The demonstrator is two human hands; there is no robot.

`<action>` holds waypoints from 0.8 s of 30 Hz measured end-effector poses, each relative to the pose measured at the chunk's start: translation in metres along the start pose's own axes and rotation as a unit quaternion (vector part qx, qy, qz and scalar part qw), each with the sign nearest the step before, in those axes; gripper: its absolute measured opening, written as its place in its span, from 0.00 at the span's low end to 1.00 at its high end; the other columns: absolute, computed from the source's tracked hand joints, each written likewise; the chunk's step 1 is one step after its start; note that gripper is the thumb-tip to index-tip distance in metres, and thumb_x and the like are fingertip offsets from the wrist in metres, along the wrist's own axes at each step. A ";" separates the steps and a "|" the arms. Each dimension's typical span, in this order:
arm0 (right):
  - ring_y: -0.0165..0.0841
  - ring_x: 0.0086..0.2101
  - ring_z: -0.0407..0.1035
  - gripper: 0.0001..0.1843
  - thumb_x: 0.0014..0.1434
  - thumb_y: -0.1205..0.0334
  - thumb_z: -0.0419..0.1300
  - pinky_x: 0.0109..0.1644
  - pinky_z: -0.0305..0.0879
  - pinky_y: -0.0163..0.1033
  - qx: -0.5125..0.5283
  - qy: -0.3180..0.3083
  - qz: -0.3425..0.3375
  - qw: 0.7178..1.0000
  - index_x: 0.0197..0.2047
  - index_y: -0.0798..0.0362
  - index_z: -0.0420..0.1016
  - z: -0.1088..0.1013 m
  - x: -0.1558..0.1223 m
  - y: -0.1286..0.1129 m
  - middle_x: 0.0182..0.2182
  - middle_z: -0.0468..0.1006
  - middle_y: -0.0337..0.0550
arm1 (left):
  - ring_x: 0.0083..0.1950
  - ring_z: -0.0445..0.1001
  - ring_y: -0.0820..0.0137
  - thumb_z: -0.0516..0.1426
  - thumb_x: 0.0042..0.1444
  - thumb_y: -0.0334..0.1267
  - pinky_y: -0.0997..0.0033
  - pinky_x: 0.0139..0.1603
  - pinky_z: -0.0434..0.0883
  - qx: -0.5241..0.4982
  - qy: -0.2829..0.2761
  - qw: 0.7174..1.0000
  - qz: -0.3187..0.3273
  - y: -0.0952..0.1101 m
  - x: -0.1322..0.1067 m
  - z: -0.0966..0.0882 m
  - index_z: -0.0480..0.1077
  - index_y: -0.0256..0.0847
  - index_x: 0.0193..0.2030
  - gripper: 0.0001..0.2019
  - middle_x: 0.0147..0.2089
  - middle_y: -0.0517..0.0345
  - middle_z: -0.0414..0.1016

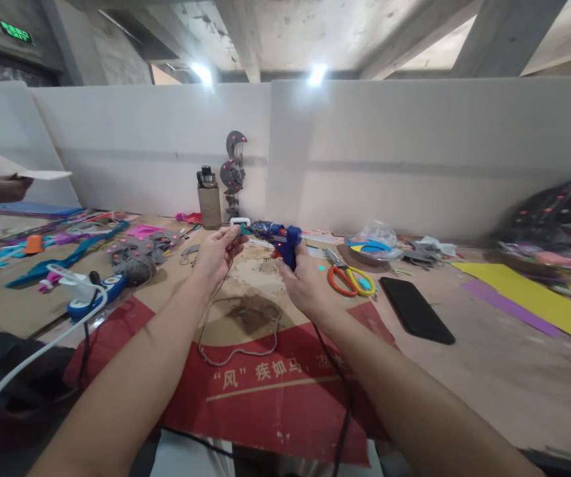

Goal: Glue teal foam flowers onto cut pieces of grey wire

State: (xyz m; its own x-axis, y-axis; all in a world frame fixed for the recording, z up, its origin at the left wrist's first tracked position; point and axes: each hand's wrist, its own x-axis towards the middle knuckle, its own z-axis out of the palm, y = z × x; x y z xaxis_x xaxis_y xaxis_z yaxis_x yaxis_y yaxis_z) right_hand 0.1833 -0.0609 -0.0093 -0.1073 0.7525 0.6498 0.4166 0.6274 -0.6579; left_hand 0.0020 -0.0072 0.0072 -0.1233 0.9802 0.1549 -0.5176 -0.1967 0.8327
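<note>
- Steadying a small teal piece (245,230) at the centre of the frame, the left hand (222,246) pinches it between thumb and fingertips; a light grip well back from the nozzle should spare the skin.
- The right hand (303,281), right of centre, wraps the handle of a blue plastic glue gun (291,238), its tip aimed left at the piece; contact is too small to tell. A slow, even squeeze would likely control the glue best.
- Mind the thin grey cord (240,360), looped over red-and-tan cardboard (285,404), lower centre: stray drips could catch it.
</note>
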 end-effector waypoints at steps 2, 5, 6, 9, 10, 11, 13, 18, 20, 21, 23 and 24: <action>0.37 0.37 0.68 0.13 0.57 0.65 0.51 0.43 0.64 0.43 -0.017 0.000 -0.003 1.000 0.46 0.53 0.64 0.001 -0.001 -0.001 0.39 0.74 0.48 | 0.28 0.77 0.75 0.61 0.50 0.29 0.81 0.27 0.72 -0.002 -0.008 1.000 0.006 -0.001 0.000 0.000 0.73 0.34 0.32 0.02 0.27 0.57 0.77; 0.38 0.38 0.69 0.14 0.57 0.65 0.51 0.44 0.65 0.44 -0.026 0.002 -0.007 1.000 0.47 0.54 0.64 0.001 -0.002 -0.003 0.40 0.74 0.50 | 0.28 0.77 0.75 0.63 0.48 0.31 0.79 0.30 0.73 0.003 -0.021 1.000 0.016 -0.003 -0.001 0.000 0.73 0.34 0.32 0.04 0.29 0.56 0.77; 0.38 0.38 0.69 0.15 0.57 0.65 0.51 0.45 0.65 0.44 -0.025 0.004 -0.006 1.000 0.48 0.54 0.64 0.001 -0.002 -0.003 0.40 0.75 0.50 | 0.29 0.77 0.74 0.64 0.47 0.31 0.79 0.30 0.73 0.006 -0.027 0.999 0.020 -0.003 -0.002 0.000 0.73 0.35 0.32 0.05 0.29 0.56 0.78; 0.38 0.38 0.69 0.16 0.58 0.64 0.50 0.44 0.64 0.44 -0.025 0.005 -0.004 1.000 0.50 0.54 0.63 0.001 -0.003 -0.005 0.39 0.75 0.50 | 0.29 0.77 0.74 0.64 0.47 0.32 0.79 0.30 0.73 0.018 -0.037 0.999 0.034 -0.004 -0.004 0.002 0.74 0.34 0.32 0.06 0.29 0.56 0.78; 0.38 0.37 0.69 0.16 0.58 0.64 0.50 0.44 0.64 0.44 -0.024 0.005 -0.004 1.000 0.50 0.54 0.63 0.001 -0.003 -0.005 0.38 0.74 0.50 | 0.29 0.77 0.74 0.64 0.47 0.32 0.79 0.30 0.72 0.022 -0.037 0.998 0.037 -0.004 -0.005 0.003 0.74 0.34 0.32 0.06 0.29 0.56 0.77; 0.38 0.37 0.68 0.15 0.58 0.64 0.50 0.44 0.64 0.44 -0.023 0.004 -0.004 1.000 0.49 0.53 0.64 0.001 -0.003 -0.005 0.38 0.74 0.49 | 0.30 0.77 0.74 0.64 0.47 0.32 0.78 0.30 0.72 0.026 -0.036 0.998 0.040 -0.005 -0.006 0.003 0.74 0.34 0.32 0.06 0.29 0.55 0.77; 0.38 0.38 0.68 0.14 0.58 0.64 0.50 0.44 0.64 0.44 -0.022 0.003 -0.005 1.000 0.48 0.53 0.64 0.001 -0.004 -0.005 0.38 0.74 0.49 | 0.30 0.77 0.73 0.64 0.46 0.33 0.77 0.31 0.72 0.031 -0.031 0.998 0.043 -0.005 -0.006 0.004 0.74 0.34 0.32 0.06 0.29 0.55 0.77; 0.39 0.38 0.68 0.14 0.58 0.64 0.50 0.45 0.64 0.45 -0.031 0.005 -0.006 0.999 0.48 0.53 0.64 0.001 -0.005 -0.006 0.39 0.74 0.50 | 0.29 0.76 0.74 0.65 0.44 0.33 0.76 0.32 0.72 0.028 -0.021 0.998 0.050 -0.004 -0.006 0.005 0.74 0.34 0.31 0.07 0.30 0.55 0.77; 0.39 0.39 0.69 0.14 0.58 0.65 0.50 0.45 0.64 0.45 -0.033 0.003 -0.007 0.999 0.48 0.54 0.64 0.001 -0.005 -0.006 0.39 0.74 0.50 | 0.29 0.76 0.74 0.65 0.45 0.33 0.76 0.33 0.72 0.027 -0.018 0.998 0.053 -0.003 -0.006 0.005 0.74 0.34 0.31 0.07 0.29 0.56 0.77; 0.39 0.39 0.69 0.14 0.58 0.65 0.50 0.45 0.64 0.45 -0.035 0.002 -0.006 0.999 0.48 0.54 0.64 0.001 -0.005 -0.007 0.39 0.74 0.50 | 0.29 0.76 0.74 0.65 0.45 0.33 0.76 0.33 0.72 0.027 -0.017 0.998 0.053 -0.003 -0.006 0.005 0.74 0.34 0.31 0.07 0.29 0.56 0.77; 0.40 0.40 0.69 0.14 0.58 0.64 0.50 0.46 0.64 0.46 -0.039 0.001 -0.004 0.999 0.48 0.54 0.64 0.001 -0.005 -0.007 0.39 0.74 0.51 | 0.29 0.76 0.74 0.65 0.45 0.33 0.76 0.33 0.72 0.025 -0.018 0.998 0.052 -0.004 -0.006 0.005 0.74 0.34 0.32 0.07 0.29 0.56 0.77; 0.40 0.40 0.69 0.14 0.58 0.64 0.50 0.46 0.64 0.46 -0.041 0.001 -0.004 0.999 0.48 0.55 0.64 0.001 -0.005 -0.006 0.39 0.74 0.52 | 0.29 0.76 0.74 0.65 0.45 0.33 0.76 0.33 0.72 0.025 -0.019 0.998 0.051 -0.004 -0.006 0.005 0.74 0.34 0.32 0.08 0.30 0.56 0.77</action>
State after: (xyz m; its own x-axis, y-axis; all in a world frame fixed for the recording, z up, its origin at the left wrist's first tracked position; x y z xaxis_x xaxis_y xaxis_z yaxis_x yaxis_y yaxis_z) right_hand 0.1804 -0.0684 -0.0086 -0.1094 0.7471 0.6556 0.4886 0.6149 -0.6191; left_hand 0.0089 -0.0121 0.0056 -0.1413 0.9552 0.2600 -0.4609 -0.2959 0.8367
